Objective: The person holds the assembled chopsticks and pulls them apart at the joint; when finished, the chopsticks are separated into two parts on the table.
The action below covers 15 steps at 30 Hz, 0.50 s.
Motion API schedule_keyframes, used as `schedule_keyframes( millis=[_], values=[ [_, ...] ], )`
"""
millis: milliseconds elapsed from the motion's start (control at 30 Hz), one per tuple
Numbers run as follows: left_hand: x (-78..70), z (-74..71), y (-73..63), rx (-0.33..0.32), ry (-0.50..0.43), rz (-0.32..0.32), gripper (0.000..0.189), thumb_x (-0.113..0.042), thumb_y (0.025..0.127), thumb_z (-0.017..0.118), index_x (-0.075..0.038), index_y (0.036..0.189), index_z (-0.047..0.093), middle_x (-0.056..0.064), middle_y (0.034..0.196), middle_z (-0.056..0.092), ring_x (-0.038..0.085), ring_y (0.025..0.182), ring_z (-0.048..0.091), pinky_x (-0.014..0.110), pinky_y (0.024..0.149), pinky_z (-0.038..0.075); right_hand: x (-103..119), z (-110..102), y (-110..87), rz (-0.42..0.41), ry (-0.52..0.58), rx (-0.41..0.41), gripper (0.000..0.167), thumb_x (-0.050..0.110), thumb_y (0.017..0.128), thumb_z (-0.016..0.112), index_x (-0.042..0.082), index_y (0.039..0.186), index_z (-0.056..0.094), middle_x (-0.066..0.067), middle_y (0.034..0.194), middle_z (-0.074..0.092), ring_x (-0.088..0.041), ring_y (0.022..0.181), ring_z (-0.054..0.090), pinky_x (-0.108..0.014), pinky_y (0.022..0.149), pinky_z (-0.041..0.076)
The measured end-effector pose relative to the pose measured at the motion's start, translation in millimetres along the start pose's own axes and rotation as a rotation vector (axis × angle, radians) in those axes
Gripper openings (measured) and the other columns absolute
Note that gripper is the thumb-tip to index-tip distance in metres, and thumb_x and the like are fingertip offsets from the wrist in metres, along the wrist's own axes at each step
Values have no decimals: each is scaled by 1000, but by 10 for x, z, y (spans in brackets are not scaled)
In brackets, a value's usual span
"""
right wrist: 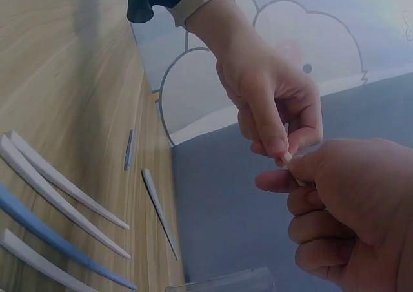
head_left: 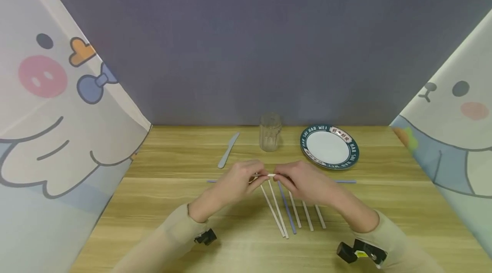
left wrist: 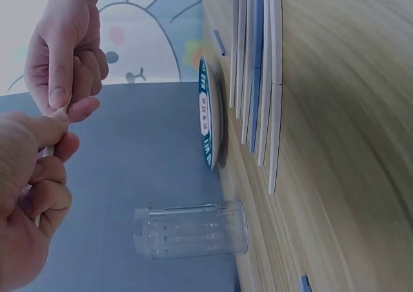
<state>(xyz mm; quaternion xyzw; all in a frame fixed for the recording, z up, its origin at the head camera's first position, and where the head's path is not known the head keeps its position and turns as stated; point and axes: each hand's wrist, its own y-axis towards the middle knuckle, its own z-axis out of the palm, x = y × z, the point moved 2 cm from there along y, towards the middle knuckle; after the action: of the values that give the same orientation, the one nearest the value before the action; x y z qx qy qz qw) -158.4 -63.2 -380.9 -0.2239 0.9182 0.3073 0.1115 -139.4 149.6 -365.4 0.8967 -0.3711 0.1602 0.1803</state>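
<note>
L hand (head_left: 241, 177) & R hand (head_left: 309, 182) both pinch a thin white rod (head_left: 271, 174), material unclear, held above the wood-grain surface (head_left: 161, 187), over a row of slim white & blue rods (head_left: 295, 213). Step: prob. two-handed work on that rod; next move likely calls for even fingertip pressure w/ both.

A thin white stick (head_left: 271, 175), mostly covered by fingers, is pinched between the grip of the left hand (head_left: 243, 179) and that of the right hand (head_left: 303, 183), over the wood-grained bench (head_left: 161, 221). Beneath them, five slender white sticks (head_left: 308, 216) and one slender blue stick (head_left: 287, 209) are laid side by side. Past both hands, blue stick ends (head_left: 346, 181) are exposed. Farther back, a pale grey knife (head_left: 228, 151), an upright clear glass cup (head_left: 270, 133) and a round white plate with a lettered dark-green rim (head_left: 328, 148) are spaced apart.
</note>
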Motion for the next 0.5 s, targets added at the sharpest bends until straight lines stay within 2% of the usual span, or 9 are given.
schedule_keyframes(
  millis=[167, 300, 400, 500],
  values=[
    [-2, 14, 20, 14, -15, -10, 7, -8, 99, 74, -8, 94, 70, 2, 85, 71, 4, 69, 55, 10, 61, 46, -28, -8, -23, -16, -2, -3, 19, 18, 110, 59, 21, 92, 65, 15, 69, 43, 5, 59, 34, -16, 57, 38],
    [-33, -10, 19, 22, -31, 12, 9, -6, 98, 75, -7, 91, 69, 2, 83, 71, 3, 66, 51, 9, 59, 44, -46, -30, -39, -56, 13, 14, 17, 18, 110, 59, 21, 95, 67, 14, 73, 50, 5, 61, 37, -17, 60, 41],
    [-62, -32, 21, 24, -42, 36, 9, -4, 97, 76, -7, 91, 69, 2, 83, 72, 2, 65, 50, 9, 59, 43, -52, -66, -49, -74, 23, 27, 17, 18, 110, 59, 23, 94, 65, 15, 73, 49, 5, 62, 38, -17, 61, 41],
    [-85, -40, 24, 18, -42, 41, 9, -3, 97, 76, -6, 92, 69, 3, 84, 73, 4, 66, 55, 9, 62, 46, -52, -91, -53, -65, 28, 38, 19, 19, 110, 59, 23, 92, 63, 16, 72, 44, 5, 61, 37, -17, 60, 40]
  ],
)
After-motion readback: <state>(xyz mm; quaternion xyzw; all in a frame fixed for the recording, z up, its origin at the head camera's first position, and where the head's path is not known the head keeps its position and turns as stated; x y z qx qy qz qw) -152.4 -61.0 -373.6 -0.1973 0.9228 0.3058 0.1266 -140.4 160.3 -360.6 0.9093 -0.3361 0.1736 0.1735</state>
